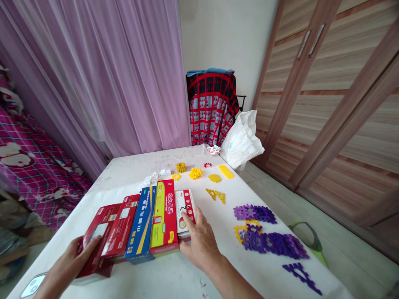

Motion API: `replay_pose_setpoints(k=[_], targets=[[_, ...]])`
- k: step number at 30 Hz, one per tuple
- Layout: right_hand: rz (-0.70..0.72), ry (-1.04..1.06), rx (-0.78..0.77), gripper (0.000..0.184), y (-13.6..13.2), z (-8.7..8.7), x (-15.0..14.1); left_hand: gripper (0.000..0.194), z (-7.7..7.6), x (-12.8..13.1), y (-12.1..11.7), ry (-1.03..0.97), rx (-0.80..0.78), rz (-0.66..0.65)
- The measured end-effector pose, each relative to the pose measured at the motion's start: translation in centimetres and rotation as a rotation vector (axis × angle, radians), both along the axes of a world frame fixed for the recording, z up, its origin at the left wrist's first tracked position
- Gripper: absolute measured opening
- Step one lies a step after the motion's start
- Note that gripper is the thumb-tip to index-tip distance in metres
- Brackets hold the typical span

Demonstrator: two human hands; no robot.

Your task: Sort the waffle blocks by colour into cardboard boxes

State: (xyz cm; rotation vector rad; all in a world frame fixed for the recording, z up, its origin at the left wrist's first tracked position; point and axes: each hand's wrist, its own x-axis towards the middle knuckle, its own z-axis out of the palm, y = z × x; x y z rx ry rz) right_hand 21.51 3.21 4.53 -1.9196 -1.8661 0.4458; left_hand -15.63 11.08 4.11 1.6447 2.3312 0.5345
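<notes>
Several cardboard boxes stand pressed side by side in a row on the table. My left hand grips the outer dark red box at the left end, thumb on top. Another red box sits beside it, then a blue box with yellow stripes and a red and lime-green box. At the right end, my right hand is closed round a smaller white and red box, fingers on its top and thumb at its near side. The palm sides of both hands are hidden.
Yellow plastic pieces and white pieces lie behind the boxes. Purple interlocking pieces lie to the right. A phone rests at the near left. A white bag stands by the far right corner.
</notes>
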Motion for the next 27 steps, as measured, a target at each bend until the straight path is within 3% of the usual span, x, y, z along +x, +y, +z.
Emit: replay_pose_setpoints(k=[6, 12, 15, 19, 22, 27], targets=[[0.019, -0.068, 0.053, 0.075, 1.0, -0.6, 1.9, 0.072, 2.0, 3.7, -1.3, -0.188, -0.066, 0.059], [0.011, -0.172, 0.227, 0.067, 2.3, -2.7, 5.0, 0.067, 0.6, 5.0, -4.0, -0.352, 0.04, 0.036], [-0.006, -0.182, 0.491, 0.06, 1.2, -3.9, 5.9, 0.067, -0.1, 3.4, -6.8, -0.289, 0.114, 0.106], [0.012, -0.117, 0.796, 0.056, -1.7, -5.0, 5.9, 0.076, -1.0, -1.3, -10.8, -0.053, 0.166, 0.246], [0.098, -0.087, 0.828, 0.051, -3.8, -5.9, 5.1, 0.084, -1.9, -4.6, -12.8, 0.14, 0.027, 0.293], [0.244, -0.11, 0.807, 0.04, -5.5, -8.2, 3.5, 0.088, -2.9, -6.6, -13.4, 0.073, -0.023, 0.249]])
